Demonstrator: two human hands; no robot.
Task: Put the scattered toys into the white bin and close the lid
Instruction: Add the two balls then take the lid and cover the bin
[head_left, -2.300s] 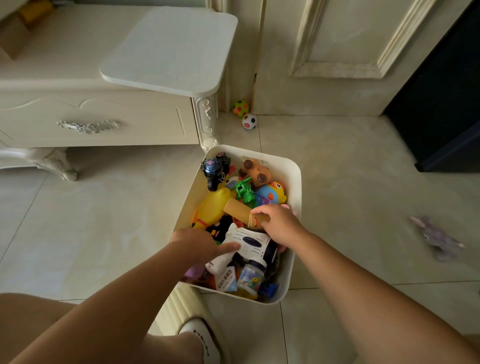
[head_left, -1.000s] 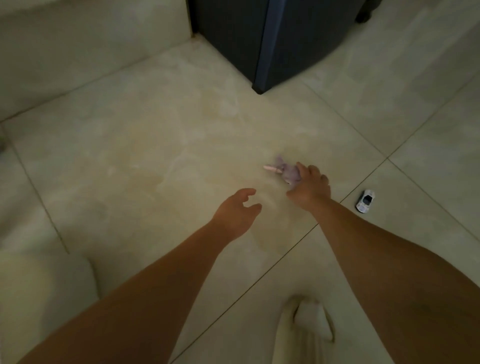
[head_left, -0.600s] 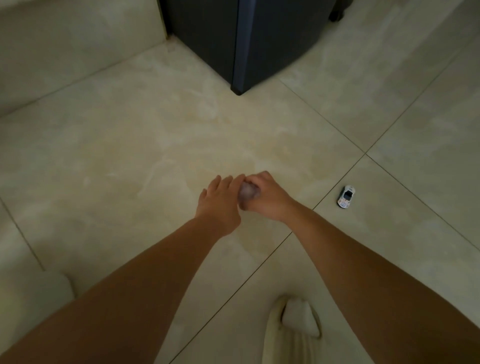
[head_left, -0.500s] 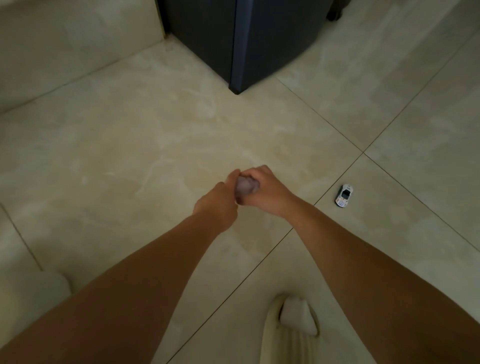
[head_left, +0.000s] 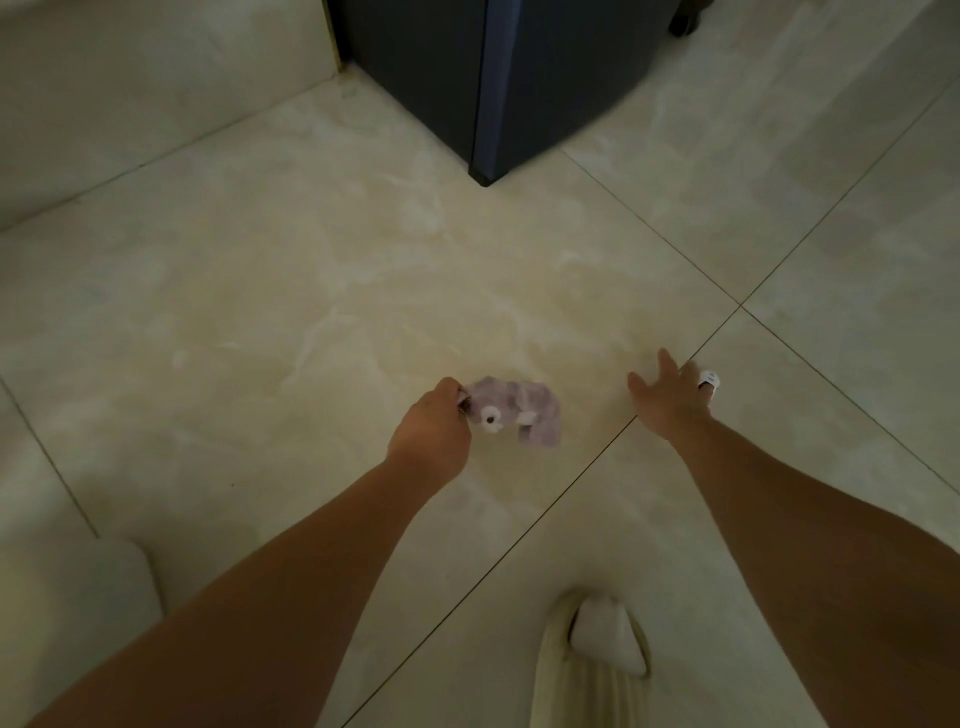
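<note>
A small purple plush toy (head_left: 519, 410) dangles just above the tiled floor, pinched at one end by my left hand (head_left: 434, 434). To its right my right hand (head_left: 667, 397) is spread open, fingers apart, hovering over a little white toy car (head_left: 709, 382) that it mostly hides. A pale rounded corner at the lower left edge (head_left: 78, 597) may be the white bin; I cannot tell for sure.
A dark cabinet (head_left: 498, 78) stands on the floor at the top centre, its corner pointing toward me. A pale wall base (head_left: 130, 104) runs along the top left. My slippered foot (head_left: 597, 654) is at the bottom centre.
The plush toy passed from my right hand to my left hand. My right hand opened and swung right over the toy car. The view earlier turned away from the full bin.
</note>
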